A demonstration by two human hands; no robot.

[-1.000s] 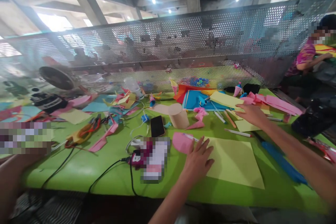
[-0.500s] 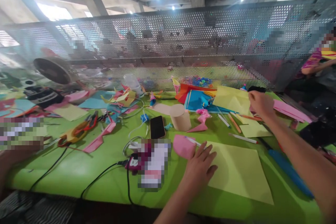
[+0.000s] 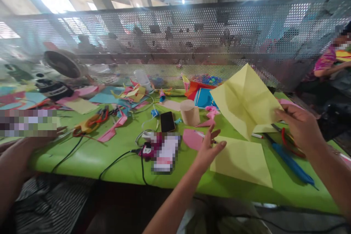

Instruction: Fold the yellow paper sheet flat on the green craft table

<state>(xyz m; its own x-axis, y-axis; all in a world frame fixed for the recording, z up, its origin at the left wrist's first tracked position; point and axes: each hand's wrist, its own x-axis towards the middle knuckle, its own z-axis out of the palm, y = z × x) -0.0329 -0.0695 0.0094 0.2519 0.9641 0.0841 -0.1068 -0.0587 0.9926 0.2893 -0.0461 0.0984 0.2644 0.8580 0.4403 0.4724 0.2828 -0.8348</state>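
Between the thumb and fingers of my right hand (image 3: 300, 122) is the right corner of a creased yellow sheet of paper (image 3: 238, 95), held up tilted above the table. My left hand (image 3: 207, 148) has its fingers apart and holds nothing. It hovers by the left edge of a second yellow sheet (image 3: 244, 159), which lies flat on the green table. A pink paper piece (image 3: 192, 139) lies just left of that hand, with a pen partly over it. Near my right forearm lie a blue-handled tool (image 3: 292, 162) and a red-handled tool (image 3: 290, 144).
A cardboard roll (image 3: 189, 113), a dark phone (image 3: 167, 121) and a blurred-out phone (image 3: 166, 153) with cables stand left of my hands. Orange-handled scissors (image 3: 87, 125) lie farther left, near another person's arm (image 3: 20, 157). A perforated metal screen (image 3: 175, 36) borders the back.
My right hand has come back toward me, lifting the creased yellow sheet off the back of the table. My left hand has risen off the flat sheet's edge, fingers spread.
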